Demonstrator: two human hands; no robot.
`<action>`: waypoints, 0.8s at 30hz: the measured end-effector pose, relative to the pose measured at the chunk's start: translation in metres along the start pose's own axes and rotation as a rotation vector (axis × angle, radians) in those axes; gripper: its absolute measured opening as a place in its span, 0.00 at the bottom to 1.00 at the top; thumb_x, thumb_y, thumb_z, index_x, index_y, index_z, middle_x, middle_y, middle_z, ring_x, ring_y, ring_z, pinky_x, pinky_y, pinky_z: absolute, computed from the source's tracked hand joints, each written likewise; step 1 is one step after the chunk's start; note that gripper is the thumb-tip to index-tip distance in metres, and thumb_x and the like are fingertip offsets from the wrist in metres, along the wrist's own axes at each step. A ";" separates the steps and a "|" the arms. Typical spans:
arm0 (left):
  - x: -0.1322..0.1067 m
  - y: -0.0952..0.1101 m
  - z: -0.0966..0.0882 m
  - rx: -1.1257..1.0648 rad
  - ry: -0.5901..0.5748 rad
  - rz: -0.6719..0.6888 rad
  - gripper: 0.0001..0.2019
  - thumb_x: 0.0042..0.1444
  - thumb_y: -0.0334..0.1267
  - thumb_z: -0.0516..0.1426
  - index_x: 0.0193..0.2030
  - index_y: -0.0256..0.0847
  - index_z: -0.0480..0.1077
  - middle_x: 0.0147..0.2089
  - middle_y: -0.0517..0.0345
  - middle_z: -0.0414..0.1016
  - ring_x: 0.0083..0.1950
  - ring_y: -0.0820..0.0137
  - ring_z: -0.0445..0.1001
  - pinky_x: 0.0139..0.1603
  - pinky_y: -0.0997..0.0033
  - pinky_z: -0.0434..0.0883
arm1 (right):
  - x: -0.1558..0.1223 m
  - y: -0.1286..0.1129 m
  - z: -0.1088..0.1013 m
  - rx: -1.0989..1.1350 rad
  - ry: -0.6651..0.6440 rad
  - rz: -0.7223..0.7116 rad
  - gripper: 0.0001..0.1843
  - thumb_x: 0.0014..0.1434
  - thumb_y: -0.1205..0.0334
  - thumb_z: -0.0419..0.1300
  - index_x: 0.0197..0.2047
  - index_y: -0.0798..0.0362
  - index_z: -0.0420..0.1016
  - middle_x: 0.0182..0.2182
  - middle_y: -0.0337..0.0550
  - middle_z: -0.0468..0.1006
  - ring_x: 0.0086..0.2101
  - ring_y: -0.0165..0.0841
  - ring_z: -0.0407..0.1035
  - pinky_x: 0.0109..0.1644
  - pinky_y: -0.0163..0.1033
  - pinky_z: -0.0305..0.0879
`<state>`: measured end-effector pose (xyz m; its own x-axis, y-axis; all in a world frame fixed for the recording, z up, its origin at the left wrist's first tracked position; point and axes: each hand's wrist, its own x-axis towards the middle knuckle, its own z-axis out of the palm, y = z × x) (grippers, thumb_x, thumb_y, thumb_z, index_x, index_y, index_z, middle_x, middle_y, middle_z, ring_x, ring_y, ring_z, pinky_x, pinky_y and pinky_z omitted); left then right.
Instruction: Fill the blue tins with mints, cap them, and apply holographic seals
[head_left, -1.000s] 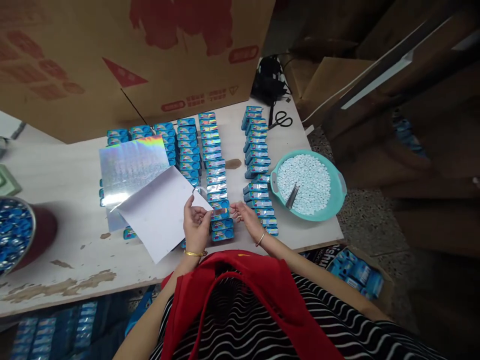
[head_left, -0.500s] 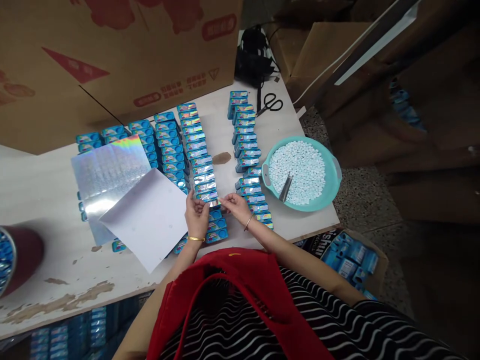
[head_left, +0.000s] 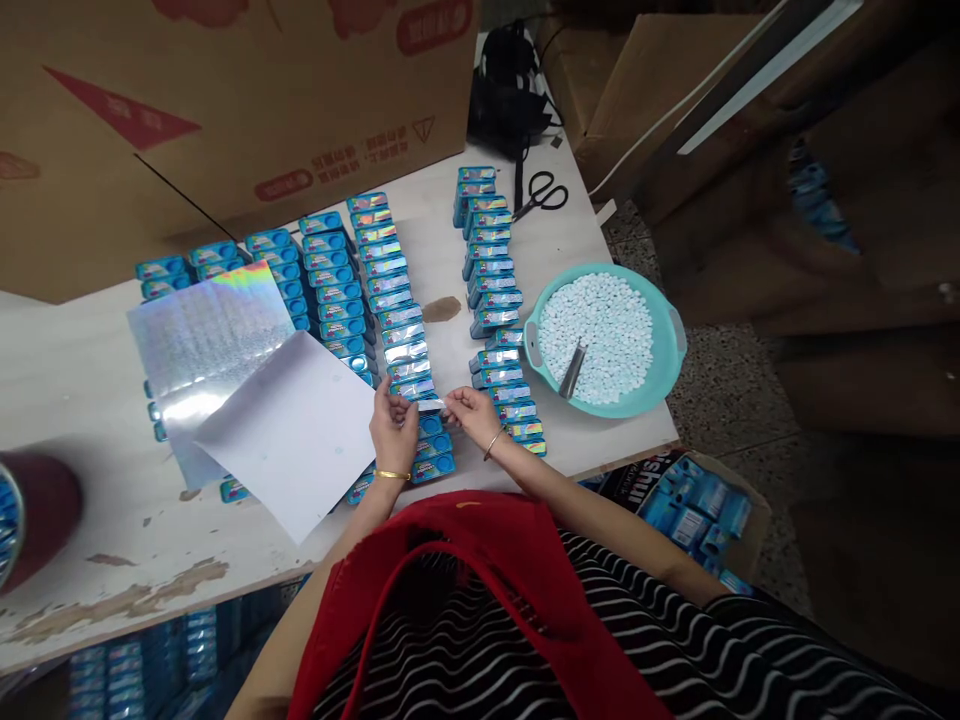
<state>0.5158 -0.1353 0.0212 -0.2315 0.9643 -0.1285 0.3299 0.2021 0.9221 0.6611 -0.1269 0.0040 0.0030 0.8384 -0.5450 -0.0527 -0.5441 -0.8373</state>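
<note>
A narrow pale sticker strip point(head_left: 431, 405) is stretched between my two hands, just above a row of small blue plastic containers point(head_left: 403, 317). My left hand point(head_left: 394, 432) pinches its left end, with the fingers against the containers at the near part of the row. At the other end, the fingertips of my right hand point(head_left: 475, 415) are closed on the strip. Shiny strips cover the tops of the containers farther up this row. Nearer my body, blue containers point(head_left: 433, 467) show bare blue tops. A white sheet point(head_left: 296, 430) lies left of my left hand, overlapping a shiny holographic sheet point(head_left: 214, 345).
Right of my hands stands another row of blue containers point(head_left: 493, 268), then a turquoise basin point(head_left: 667, 350) of white pellets with a metal scoop point(head_left: 573, 370). Black scissors point(head_left: 541, 195) lie behind. A large cardboard box point(head_left: 247, 100) borders the back; a dark red bucket point(head_left: 49, 510) stands left.
My right fingertips have moved slightly right, and the strip between my hands now looks pale and flatter instead of shiny. The view has shifted a little.
</note>
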 end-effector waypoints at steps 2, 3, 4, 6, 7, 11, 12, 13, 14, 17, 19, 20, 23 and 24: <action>0.000 -0.001 0.001 0.048 -0.009 0.017 0.30 0.52 0.37 0.57 0.63 0.39 0.57 0.33 0.61 0.68 0.33 0.73 0.69 0.37 0.71 0.69 | 0.003 0.005 -0.001 -0.082 0.034 -0.074 0.11 0.53 0.53 0.60 0.28 0.52 0.68 0.20 0.34 0.70 0.22 0.29 0.64 0.29 0.35 0.61; 0.000 -0.001 0.001 0.094 -0.014 0.028 0.29 0.53 0.36 0.56 0.63 0.39 0.57 0.33 0.60 0.68 0.33 0.72 0.69 0.39 0.70 0.69 | 0.005 0.007 -0.002 -0.141 0.052 -0.132 0.10 0.54 0.55 0.59 0.28 0.52 0.68 0.21 0.35 0.70 0.23 0.29 0.64 0.30 0.35 0.61; 0.000 -0.001 0.001 0.156 -0.015 0.035 0.29 0.53 0.36 0.55 0.63 0.38 0.57 0.33 0.60 0.69 0.35 0.71 0.70 0.41 0.68 0.68 | 0.007 0.009 -0.002 -0.204 0.071 -0.199 0.09 0.54 0.56 0.58 0.28 0.52 0.68 0.22 0.37 0.70 0.25 0.30 0.64 0.32 0.36 0.62; -0.001 -0.001 0.002 0.297 -0.006 0.033 0.30 0.53 0.34 0.55 0.64 0.38 0.57 0.34 0.60 0.72 0.37 0.68 0.72 0.47 0.63 0.65 | 0.010 0.011 -0.002 -0.322 0.112 -0.315 0.08 0.55 0.59 0.57 0.27 0.52 0.68 0.26 0.40 0.71 0.28 0.32 0.65 0.35 0.37 0.62; -0.001 -0.001 0.002 0.359 0.003 0.027 0.30 0.53 0.34 0.54 0.64 0.38 0.56 0.35 0.59 0.73 0.39 0.66 0.72 0.49 0.60 0.63 | 0.012 0.011 -0.002 -0.366 0.127 -0.350 0.07 0.55 0.60 0.57 0.26 0.52 0.68 0.27 0.40 0.71 0.30 0.32 0.65 0.36 0.37 0.62; -0.001 -0.001 0.003 0.472 0.018 0.028 0.32 0.52 0.34 0.54 0.66 0.38 0.54 0.37 0.57 0.75 0.43 0.63 0.73 0.51 0.57 0.58 | 0.015 0.015 -0.002 -0.457 0.124 -0.368 0.07 0.56 0.62 0.56 0.27 0.52 0.68 0.27 0.41 0.71 0.31 0.32 0.65 0.37 0.37 0.62; -0.001 -0.002 0.003 0.483 0.016 0.032 0.33 0.53 0.34 0.54 0.66 0.37 0.53 0.37 0.57 0.75 0.43 0.62 0.73 0.51 0.58 0.58 | 0.015 0.016 -0.002 -0.470 0.120 -0.369 0.07 0.56 0.62 0.56 0.27 0.52 0.68 0.27 0.41 0.72 0.31 0.32 0.65 0.37 0.37 0.62; -0.001 -0.002 0.003 0.496 0.013 0.033 0.33 0.53 0.34 0.54 0.67 0.37 0.52 0.37 0.57 0.75 0.44 0.62 0.73 0.51 0.58 0.57 | 0.016 0.018 -0.002 -0.481 0.117 -0.371 0.07 0.56 0.62 0.56 0.27 0.52 0.68 0.28 0.41 0.72 0.31 0.32 0.65 0.37 0.37 0.62; -0.002 -0.003 0.004 0.513 0.008 0.032 0.34 0.53 0.34 0.54 0.68 0.37 0.51 0.37 0.56 0.75 0.44 0.62 0.72 0.51 0.58 0.57 | 0.017 0.021 -0.002 -0.488 0.117 -0.372 0.07 0.56 0.62 0.56 0.27 0.52 0.68 0.28 0.41 0.72 0.31 0.32 0.65 0.37 0.37 0.62; -0.001 -0.003 0.005 0.581 -0.011 0.017 0.34 0.55 0.36 0.53 0.69 0.35 0.48 0.38 0.54 0.74 0.45 0.60 0.71 0.51 0.57 0.57 | 0.021 0.030 -0.001 -0.477 0.114 -0.352 0.08 0.57 0.62 0.55 0.27 0.52 0.68 0.28 0.41 0.72 0.31 0.32 0.65 0.38 0.37 0.62; -0.001 -0.002 0.005 0.646 -0.011 0.009 0.35 0.55 0.38 0.53 0.69 0.34 0.47 0.42 0.50 0.74 0.47 0.58 0.69 0.51 0.55 0.58 | 0.022 0.037 0.000 -0.443 0.134 -0.297 0.04 0.56 0.62 0.57 0.32 0.52 0.70 0.27 0.39 0.71 0.30 0.32 0.65 0.37 0.37 0.63; -0.001 -0.001 0.004 0.683 -0.001 0.007 0.37 0.55 0.39 0.54 0.69 0.33 0.46 0.45 0.47 0.72 0.49 0.56 0.68 0.51 0.55 0.59 | 0.022 0.039 0.000 -0.422 0.150 -0.267 0.06 0.55 0.62 0.58 0.37 0.53 0.71 0.26 0.37 0.70 0.29 0.32 0.64 0.36 0.37 0.63; -0.001 0.003 0.003 0.772 0.035 0.009 0.40 0.53 0.43 0.56 0.69 0.31 0.46 0.55 0.38 0.66 0.54 0.50 0.64 0.52 0.52 0.59 | 0.014 0.044 0.002 -0.393 0.183 -0.281 0.15 0.56 0.61 0.58 0.47 0.54 0.70 0.27 0.38 0.69 0.29 0.33 0.65 0.36 0.37 0.65; -0.002 0.003 0.002 0.786 0.039 0.011 0.40 0.53 0.44 0.57 0.69 0.31 0.46 0.58 0.37 0.63 0.55 0.50 0.63 0.52 0.51 0.59 | 0.010 0.045 0.002 -0.403 0.171 -0.326 0.15 0.58 0.61 0.56 0.48 0.54 0.71 0.30 0.40 0.71 0.31 0.33 0.66 0.39 0.38 0.66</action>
<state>0.5193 -0.1357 0.0236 -0.2519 0.9631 -0.0943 0.8797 0.2685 0.3924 0.6565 -0.1434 -0.0390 0.1196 0.9670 -0.2252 0.3647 -0.2537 -0.8959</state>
